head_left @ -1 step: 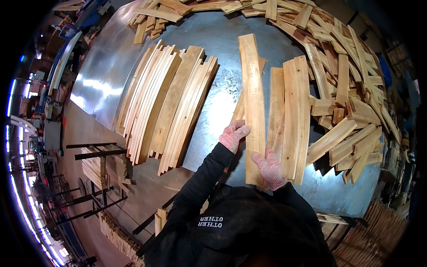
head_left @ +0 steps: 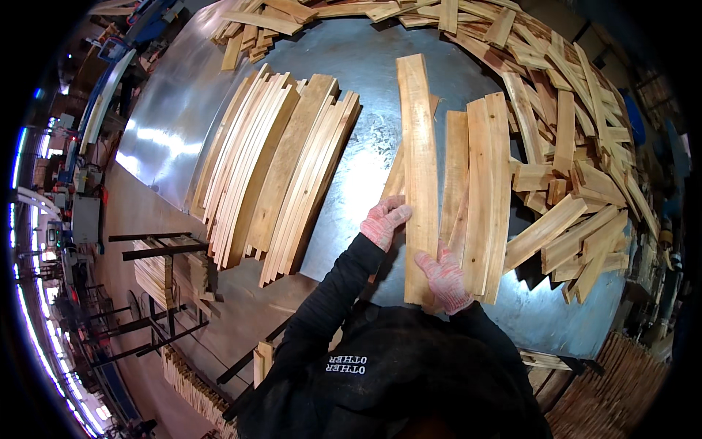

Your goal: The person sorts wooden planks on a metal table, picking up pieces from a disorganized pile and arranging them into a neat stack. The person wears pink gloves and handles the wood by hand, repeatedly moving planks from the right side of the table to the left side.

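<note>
A long, pale wooden board [head_left: 420, 161] lies lengthwise in front of me, held between my two gloved hands. My left hand [head_left: 385, 222] is closed on its left edge, thumb on top. Lower down, near the close end, my right hand [head_left: 444, 279] grips the right edge, its thumb also over the face. Under and beside this board, other boards lie at an angle, partly hidden. Just right of it, a few wider boards [head_left: 488, 197] rest side by side on the metal table [head_left: 351, 183]. Both gloves are pinkish-red and white knit.
Neatly lined-up boards [head_left: 248, 168] stand in rows on the table's left. A jumbled heap of wooden pieces [head_left: 563, 132] spreads along the right and far edges. Dark metal racks [head_left: 164, 252] with stacked wood stand on the floor at the lower left.
</note>
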A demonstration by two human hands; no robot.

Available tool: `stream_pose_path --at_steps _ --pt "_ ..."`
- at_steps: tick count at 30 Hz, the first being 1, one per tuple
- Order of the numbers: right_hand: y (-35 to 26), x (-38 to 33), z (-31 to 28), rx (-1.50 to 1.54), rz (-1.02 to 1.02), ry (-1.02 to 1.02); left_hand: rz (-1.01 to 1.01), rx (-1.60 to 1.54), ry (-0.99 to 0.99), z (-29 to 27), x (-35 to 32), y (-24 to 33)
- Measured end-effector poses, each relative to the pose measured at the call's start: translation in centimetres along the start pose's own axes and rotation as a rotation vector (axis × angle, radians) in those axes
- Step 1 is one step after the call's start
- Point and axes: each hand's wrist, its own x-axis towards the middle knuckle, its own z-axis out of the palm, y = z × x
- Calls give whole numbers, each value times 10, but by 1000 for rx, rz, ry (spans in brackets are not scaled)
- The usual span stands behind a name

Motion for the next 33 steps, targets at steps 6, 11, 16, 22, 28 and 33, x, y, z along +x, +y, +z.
stream_pose_path --at_steps 6,11,16,22,28,33 --pt "-18 -17 -3 -295 -95 114 62 150 117 3 -15 17" --pt "36 -5 -44 -207 -131 72 187 296 170 -17 -26 -4" --pt "-11 -24 -31 190 79 -115 92 64 53 14 -29 27" --pt "-19 -70 -28 81 159 -180 154 57 -96 28 9 16" --pt "-149 107 -33 -858 -385 301 284 1492 377 -9 -22 3" --pt "-254 176 -99 -1305 -805 664 114 2004 153 -20 -58 -46"
